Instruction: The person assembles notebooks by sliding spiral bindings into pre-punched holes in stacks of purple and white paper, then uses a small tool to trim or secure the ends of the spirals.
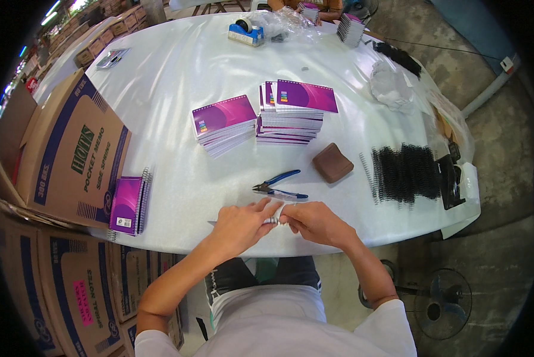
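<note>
Near the table's front edge, my left hand (242, 225) lies over a small spiral notepad (271, 220), holding it with fingers partly stretched. My right hand (314, 224) is closed in a pinch at the notepad's right end, where bits of the coil show; its fingertips are partly hidden. Most of the notepad is covered by my hands. Just beyond them lie blue-handled cutting pliers (279, 184), jaws pointing left. A brown block (333, 163) sits to the right of the pliers. Farther off stand two stacks of purple-covered pads, a left stack (225, 122) and a taller right stack (291, 122).
Many black spiral coils (405, 174) lie at the right beside a black holder (450, 181). Finished-looking purple spiral notepads (128, 204) sit at the left against a cardboard box (76, 149). A blue tape dispenser (245, 34) stands at the far side, near another person (332, 9).
</note>
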### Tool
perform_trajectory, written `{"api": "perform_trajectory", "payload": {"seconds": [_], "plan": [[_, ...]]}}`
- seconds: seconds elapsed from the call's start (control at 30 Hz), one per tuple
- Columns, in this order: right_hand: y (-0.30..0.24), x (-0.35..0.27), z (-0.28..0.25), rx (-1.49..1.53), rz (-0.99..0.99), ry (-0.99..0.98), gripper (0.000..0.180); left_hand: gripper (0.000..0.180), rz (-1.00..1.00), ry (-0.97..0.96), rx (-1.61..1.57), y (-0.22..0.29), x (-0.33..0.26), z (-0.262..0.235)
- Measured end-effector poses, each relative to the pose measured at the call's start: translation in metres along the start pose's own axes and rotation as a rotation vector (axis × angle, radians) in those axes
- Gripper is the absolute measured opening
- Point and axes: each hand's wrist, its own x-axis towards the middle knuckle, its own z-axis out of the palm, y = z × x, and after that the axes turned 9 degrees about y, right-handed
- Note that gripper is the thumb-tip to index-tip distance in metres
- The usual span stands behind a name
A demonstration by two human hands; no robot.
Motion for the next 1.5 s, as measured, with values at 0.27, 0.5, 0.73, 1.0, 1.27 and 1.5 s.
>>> {"api": "perform_trajectory", "payload": {"seconds": [0.27,0.5,0.73,1.0,1.27,1.5], "plan": [[0.090,0.009,-0.048,-0.493,0.301,0.379,0.033,0.048,0.162,-0.066,0.059,-0.006,-0.009,0.009],[0.054,0.010,-0.056,0.879,0.056,-0.170,0.047,0.080,0.015,0.238,0.104,-0.024,-0.018,0.007],[0.038,0.028,-0.032,0.882,0.038,-0.236,0.056,0.089,-0.078,0.151,0.045,-0.025,-0.011,-0.001],[0.030,0.032,-0.013,0.736,0.086,-0.146,0.052,0.092,-0.074,0.161,0.034,-0.028,-0.012,-0.005],[0.015,0.041,-0.011,0.754,0.092,-0.209,0.046,0.092,-0.091,0.216,0.041,-0.031,-0.020,-0.007],[0.020,0.049,-0.001,0.800,0.120,-0.220,0.043,0.097,-0.157,0.287,-0.065,-0.037,-0.025,-0.006]]}}
